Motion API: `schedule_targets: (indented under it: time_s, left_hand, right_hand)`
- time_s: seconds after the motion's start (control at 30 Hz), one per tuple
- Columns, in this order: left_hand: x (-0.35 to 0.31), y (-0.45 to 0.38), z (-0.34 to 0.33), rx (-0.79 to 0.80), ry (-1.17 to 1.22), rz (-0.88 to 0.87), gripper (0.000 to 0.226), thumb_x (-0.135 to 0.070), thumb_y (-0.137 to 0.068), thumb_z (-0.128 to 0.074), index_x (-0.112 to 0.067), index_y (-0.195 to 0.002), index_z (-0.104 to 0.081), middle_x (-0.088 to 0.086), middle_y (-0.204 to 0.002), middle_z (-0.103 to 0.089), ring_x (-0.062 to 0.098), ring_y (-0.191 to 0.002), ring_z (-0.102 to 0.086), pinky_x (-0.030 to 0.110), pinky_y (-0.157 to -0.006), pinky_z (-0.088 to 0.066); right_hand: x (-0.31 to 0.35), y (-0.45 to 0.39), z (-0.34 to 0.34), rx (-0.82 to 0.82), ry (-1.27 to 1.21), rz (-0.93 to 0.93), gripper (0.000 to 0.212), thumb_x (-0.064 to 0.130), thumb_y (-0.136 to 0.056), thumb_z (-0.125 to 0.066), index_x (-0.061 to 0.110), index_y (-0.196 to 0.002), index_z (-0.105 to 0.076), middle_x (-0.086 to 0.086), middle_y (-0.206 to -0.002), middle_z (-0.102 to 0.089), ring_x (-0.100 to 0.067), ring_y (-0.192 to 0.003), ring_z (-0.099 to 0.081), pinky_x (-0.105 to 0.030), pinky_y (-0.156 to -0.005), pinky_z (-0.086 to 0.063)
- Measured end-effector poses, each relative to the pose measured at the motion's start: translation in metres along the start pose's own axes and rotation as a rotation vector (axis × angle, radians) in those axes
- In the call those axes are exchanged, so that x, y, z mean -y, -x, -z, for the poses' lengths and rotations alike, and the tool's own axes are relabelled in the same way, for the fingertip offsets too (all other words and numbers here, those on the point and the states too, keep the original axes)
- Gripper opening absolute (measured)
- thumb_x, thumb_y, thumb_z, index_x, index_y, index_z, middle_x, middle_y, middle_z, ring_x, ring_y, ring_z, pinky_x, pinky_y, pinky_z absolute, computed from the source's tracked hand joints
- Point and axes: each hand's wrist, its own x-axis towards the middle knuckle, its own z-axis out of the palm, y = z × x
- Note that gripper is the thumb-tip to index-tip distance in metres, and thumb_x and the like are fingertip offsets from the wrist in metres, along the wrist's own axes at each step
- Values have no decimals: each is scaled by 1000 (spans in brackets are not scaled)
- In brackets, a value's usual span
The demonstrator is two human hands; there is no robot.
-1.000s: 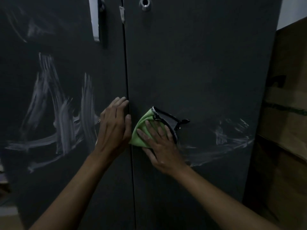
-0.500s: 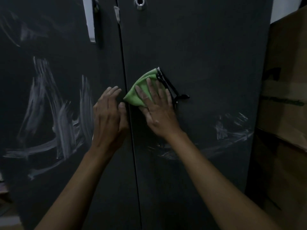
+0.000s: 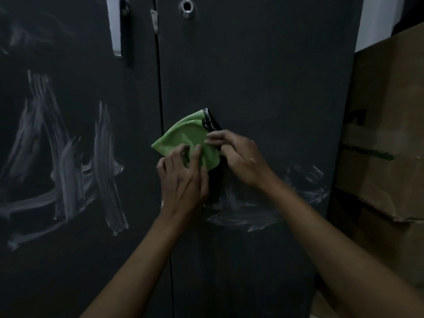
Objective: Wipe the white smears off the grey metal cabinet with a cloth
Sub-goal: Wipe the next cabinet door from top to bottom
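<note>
Where two dark grey doors meet at a vertical seam stands the cabinet [image 3: 263, 65], filling most of the view. Left door: broad white smears [image 3: 68, 161] in upright and slanting strokes, thick and untouched. Right door: thinner, streaky smears [image 3: 247, 212] low down, running from below the hands toward the right edge. Boxes [image 3: 390, 134]: brown cardboard, stacked just beside the cabinet on the right. Handle [image 3: 115, 26]: long, silver, upright on the left door near the seam. Lock [image 3: 187, 6]: round, silver, top of the right door.

Cloth [image 3: 190, 141]: green with a dark edge, folded, held against the right door just right of the seam, above the streaky smears. Left hand [image 3: 183, 177]: fingers curled, tips pinching into the cloth's lower part. Right hand [image 3: 238, 154]: fingers bent, thumb and fingertips gripping the cloth's right edge where the dark border shows. Both hands grasp the cloth; neither lies flat on the metal. Whether the cloth itself touches the door cannot be told.
</note>
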Motion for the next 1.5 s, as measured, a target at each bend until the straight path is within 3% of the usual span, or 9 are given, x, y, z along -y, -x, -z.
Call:
schedule_targets:
  time_s: [0.1,0.2,0.4,0.57,0.8,0.97,1.13,1.27,1.5]
  left_hand:
    - [-13,-12,-13,-14,-59,117,53,-34,-96,-60,-16,-144,-48,18,-144,-41,37,-136,-41,53,-110,-30]
    - [-20,-12,-25,-35,-94,155,62,-35,-96,-61,-15,-152,-41,20,-151,-38,35,-141,-30,52,-115,-24]
    - [-35,-25,-33,-21,-160,164,76,-57,-106,-41,-23,-166,-12,22,-172,-4,41,-149,-24,55,-119,-18]
    - [-50,-29,-47,-59,-49,229,96,-78,-101,-25,-16,-167,8,18,-173,16,43,-159,10,64,-123,10]
    - [-19,-41,-53,-120,-161,120,70,-51,-109,-30,-25,-168,-3,11,-176,3,40,-161,4,77,-120,-1]
    - [-20,-45,-54,-149,-153,124,82,-72,-105,-27,-23,-168,-7,18,-174,0,45,-160,2,71,-122,8]
    - [-5,-25,-68,-166,-170,33,73,-62,-109,-32,-25,-168,-11,16,-175,-4,43,-160,0,70,-124,-2]
    - [13,42,-89,-44,-196,-163,77,-61,-107,-38,-22,-168,-13,19,-174,-3,46,-160,1,71,-123,-8]
    - [40,147,-112,170,-288,-380,76,-59,-105,-37,-25,-168,-11,18,-174,-4,45,-160,0,64,-126,7]
  right_hand:
    - [-9,4,23,-121,-22,22,37,3,-97,-42,4,-113,-76,-7,-101,-80,-16,-91,-78,-47,-89,-63]
    - [-26,10,49,-280,23,15,37,12,-93,-41,13,-101,-77,-4,-86,-78,-18,-72,-78,-51,-74,-64]
    - [-52,16,85,-480,50,65,34,14,-93,-42,20,-92,-75,3,-74,-73,-15,-59,-73,-53,-60,-61]
    - [-53,19,101,-514,99,100,33,18,-93,-40,20,-89,-74,6,-71,-71,-11,-54,-71,-43,-54,-59]
    - [-70,22,107,-562,38,69,34,10,-96,-40,16,-90,-74,3,-69,-71,-12,-54,-70,-44,-54,-59]
    - [-88,29,102,-522,64,74,34,13,-94,-40,19,-89,-73,5,-69,-70,-11,-53,-70,-41,-53,-58]
    - [-97,33,106,-524,73,93,34,13,-95,-40,19,-90,-73,7,-69,-70,-12,-53,-70,-40,-50,-56]
    - [-97,33,101,-515,72,80,34,14,-95,-40,23,-88,-72,7,-70,-71,-10,-53,-70,-37,-50,-55]
    - [-71,24,76,-489,80,113,33,13,-95,-41,20,-88,-73,8,-68,-69,-8,-53,-69,-42,-51,-56]
